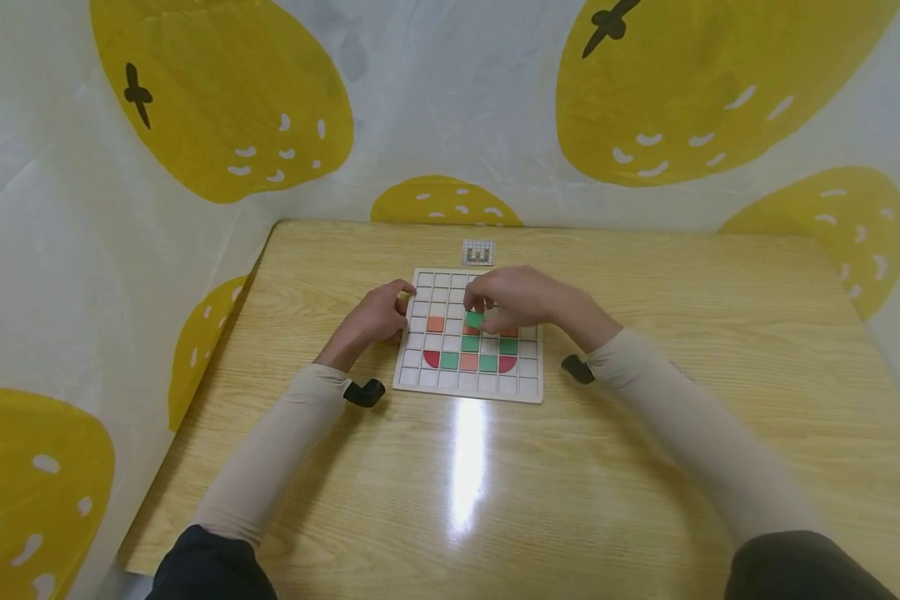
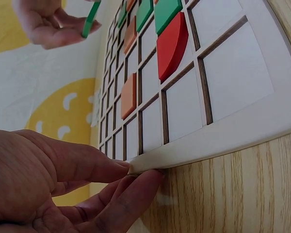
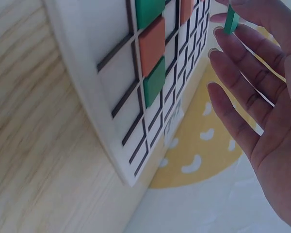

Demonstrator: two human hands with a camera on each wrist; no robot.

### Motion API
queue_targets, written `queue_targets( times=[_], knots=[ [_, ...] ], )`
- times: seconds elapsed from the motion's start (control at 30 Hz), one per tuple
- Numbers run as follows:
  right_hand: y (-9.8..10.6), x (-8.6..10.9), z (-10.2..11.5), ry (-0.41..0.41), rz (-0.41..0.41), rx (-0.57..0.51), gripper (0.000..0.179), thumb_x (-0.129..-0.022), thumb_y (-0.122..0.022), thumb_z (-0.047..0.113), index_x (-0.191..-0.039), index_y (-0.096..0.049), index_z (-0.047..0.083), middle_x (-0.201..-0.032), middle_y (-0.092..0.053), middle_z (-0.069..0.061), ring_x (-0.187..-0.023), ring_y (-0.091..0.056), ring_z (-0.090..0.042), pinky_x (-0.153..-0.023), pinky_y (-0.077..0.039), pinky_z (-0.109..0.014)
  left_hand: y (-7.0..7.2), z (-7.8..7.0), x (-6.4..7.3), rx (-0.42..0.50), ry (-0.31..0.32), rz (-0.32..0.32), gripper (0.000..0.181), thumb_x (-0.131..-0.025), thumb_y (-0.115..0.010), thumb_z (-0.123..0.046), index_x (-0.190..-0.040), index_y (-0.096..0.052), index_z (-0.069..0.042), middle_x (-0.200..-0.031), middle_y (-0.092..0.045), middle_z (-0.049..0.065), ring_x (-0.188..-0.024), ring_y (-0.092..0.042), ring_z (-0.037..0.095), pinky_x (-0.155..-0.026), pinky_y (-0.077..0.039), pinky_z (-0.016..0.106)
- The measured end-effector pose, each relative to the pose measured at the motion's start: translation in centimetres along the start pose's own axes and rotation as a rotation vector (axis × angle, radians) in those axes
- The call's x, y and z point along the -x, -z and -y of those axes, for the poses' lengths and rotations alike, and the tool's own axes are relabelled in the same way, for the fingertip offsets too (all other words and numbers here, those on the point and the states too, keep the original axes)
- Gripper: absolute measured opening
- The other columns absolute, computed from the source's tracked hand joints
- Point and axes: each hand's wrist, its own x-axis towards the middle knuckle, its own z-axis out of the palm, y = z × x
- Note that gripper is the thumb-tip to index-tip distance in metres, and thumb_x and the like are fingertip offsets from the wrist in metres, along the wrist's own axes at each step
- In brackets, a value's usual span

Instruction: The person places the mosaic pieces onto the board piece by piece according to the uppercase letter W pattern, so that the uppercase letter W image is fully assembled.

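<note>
Between thumb and fingers, my right hand (image 1: pixel 517 296) pinches a small green square tile (image 1: pixel 474 319) over the middle of a white grid board (image 1: pixel 468 394). The tile (image 3: pixel 231 20) stands on edge in the fingertips in the right wrist view, its other fingers spread. My left hand (image 1: pixel 378 317) grips the board's left edge, thumb tip and fingertips together at the rim (image 2: pixel 228 128). In the grid lie red rounded corner tiles (image 2: pixel 172 48), orange square tiles (image 1: pixel 436 323) and green square tiles (image 1: pixel 449 360). The right hand covers part of the upper right grid.
Behind the board lies a small pattern card (image 1: pixel 478 252) with a grid print. The wooden table (image 1: pixel 330 517) reaches a wall sheet (image 1: pixel 450 100) with yellow fruit prints at the back and left. Black wrist mounts (image 1: pixel 364 392) sit below both forearms.
</note>
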Motion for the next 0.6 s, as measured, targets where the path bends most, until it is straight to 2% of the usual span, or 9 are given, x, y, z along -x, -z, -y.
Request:
queue_targets(
  times=[0.4, 0.6],
  knots=[
    [-1.1, -2.1, 1.2, 0.029, 0.038, -0.02, 0.026, -0.09, -0.075, 0.031, -0.113, -0.069, 0.02, -0.099, -0.067, 0.006, -0.092, -0.06, -0.013, -0.077, -0.05, -0.033, 0.0, 0.0, 0.1, 0.012, 0.01, 0.004, 0.055, -0.098, -0.058, 0.004, -0.148, -0.044, -0.014, -0.115, -0.056, 0.017, -0.091, -0.06, 0.028, -0.069, -0.057, 0.031],
    [-2.0, -3.0, 1.6, 0.043, 0.044, -0.021, 0.027, -0.09, -0.076, 0.033, -0.112, -0.069, 0.02, -0.097, -0.066, 0.006, -0.087, -0.059, -0.012, -0.075, -0.05, -0.031, 0.1, 0.1, 0.0, 0.009, -0.004, 0.005, 0.053, -0.098, -0.057, 0.004, -0.147, -0.045, -0.012, -0.113, -0.056, 0.017, -0.089, -0.06, 0.028, -0.068, -0.057, 0.031]
  ],
)
